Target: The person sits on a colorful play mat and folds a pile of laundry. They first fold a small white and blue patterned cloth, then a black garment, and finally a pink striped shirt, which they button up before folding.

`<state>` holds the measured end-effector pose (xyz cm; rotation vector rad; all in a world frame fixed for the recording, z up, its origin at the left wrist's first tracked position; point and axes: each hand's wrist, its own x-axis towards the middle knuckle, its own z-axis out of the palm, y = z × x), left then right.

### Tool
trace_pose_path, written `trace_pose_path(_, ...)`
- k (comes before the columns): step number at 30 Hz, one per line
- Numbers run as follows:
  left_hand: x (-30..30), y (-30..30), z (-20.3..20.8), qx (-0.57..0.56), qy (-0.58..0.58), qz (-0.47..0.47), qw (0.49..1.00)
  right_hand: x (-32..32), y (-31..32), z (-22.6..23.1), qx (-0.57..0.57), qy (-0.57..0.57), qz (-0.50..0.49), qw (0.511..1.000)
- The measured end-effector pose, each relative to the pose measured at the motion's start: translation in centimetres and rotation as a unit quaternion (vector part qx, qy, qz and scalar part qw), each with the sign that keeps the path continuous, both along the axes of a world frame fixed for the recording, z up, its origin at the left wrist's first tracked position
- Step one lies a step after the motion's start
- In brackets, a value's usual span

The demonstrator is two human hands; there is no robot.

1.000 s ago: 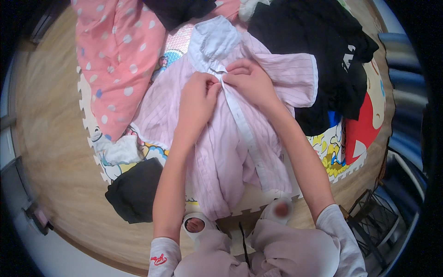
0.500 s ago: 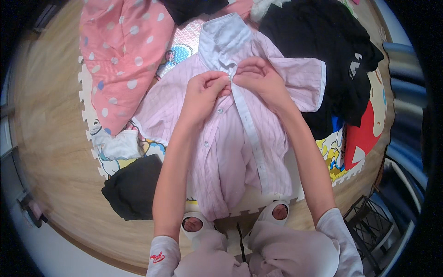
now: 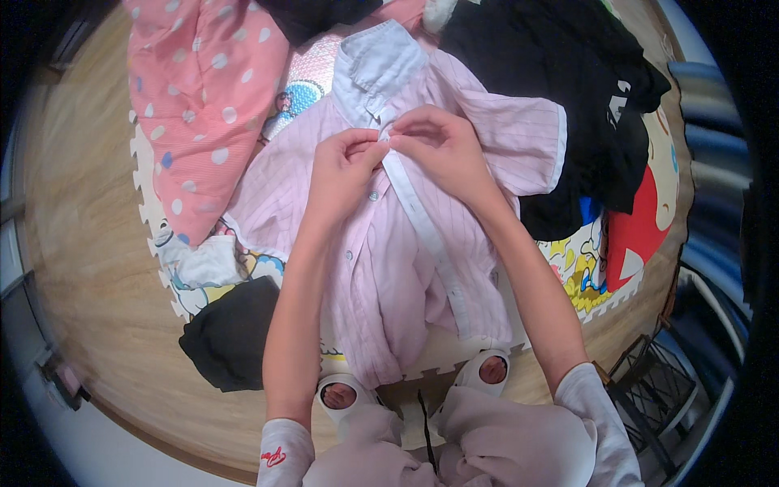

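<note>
A light pink striped short-sleeved shirt [image 3: 438, 199] lies spread front up, its pale collar [image 3: 381, 61] at the far end. Both hands pinch its front opening just below the collar, fingertips almost meeting. My left hand [image 3: 345, 166] is closed on the left front edge, and my right hand [image 3: 445, 150] on the pale placket [image 3: 415, 213] of the other side. What lies between the fingertips, perhaps a button, is hidden. Below them the front hangs apart, with a button [image 3: 373, 196] showing on the left edge.
The shirt lies on a patterned foam mat [image 3: 584, 268] over a wooden floor [image 3: 89, 268]. Around it are a pink polka-dot cloth [image 3: 203, 105], black garments [image 3: 560, 105], a white cloth [image 3: 209, 261] and a folded black cloth [image 3: 231, 337]. A dark wire rack [image 3: 653, 385] stands at lower right.
Both hands and the shirt's upper part have shifted slightly left in the picture. The two front edges are now closer together at the fingertips.
</note>
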<state>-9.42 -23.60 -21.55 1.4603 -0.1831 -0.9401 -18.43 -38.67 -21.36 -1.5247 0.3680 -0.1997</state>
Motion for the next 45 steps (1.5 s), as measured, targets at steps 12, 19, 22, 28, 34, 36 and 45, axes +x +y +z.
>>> trace_pose_path(12, 0.3, 0.4, -0.9, -0.027, 0.090, 0.026, 0.995, 0.2, 0.4, 0.3, -0.024, -0.009, -0.001, 1.000)
trace_pose_path(19, -1.5, -0.2, -0.6, 0.060, -0.102, 0.019, 0.993, -0.1, 0.7, 0.6, -0.130, -0.032, -0.012, 0.991)
trace_pose_path(22, -2.7, -1.1, 0.3, 0.128, -0.374, 0.007, 0.919, -0.2, 1.1, 0.9, -0.184, -0.034, -0.022, 0.982)
trace_pose_path(28, -2.8, -1.2, 0.9, 0.145, -0.280, 0.028, 0.949, -0.2, 1.3, 0.3, -0.184, -0.047, -0.034, 0.981)
trace_pose_path(34, -2.3, -1.5, 1.1, 0.071, -0.098, 0.098, 0.988, 0.1, 1.1, 0.1, -0.140, -0.043, -0.038, 0.988)
trace_pose_path(36, -2.4, -1.6, 0.9, 0.083, -0.111, 0.093, 0.986, 0.1, 1.1, 0.2, -0.137, -0.039, -0.050, 0.989)
trace_pose_path(45, -3.1, -1.1, -0.7, 0.105, -0.278, 0.064, 0.953, 0.1, 1.2, -0.4, -0.106, -0.017, -0.055, 0.993)
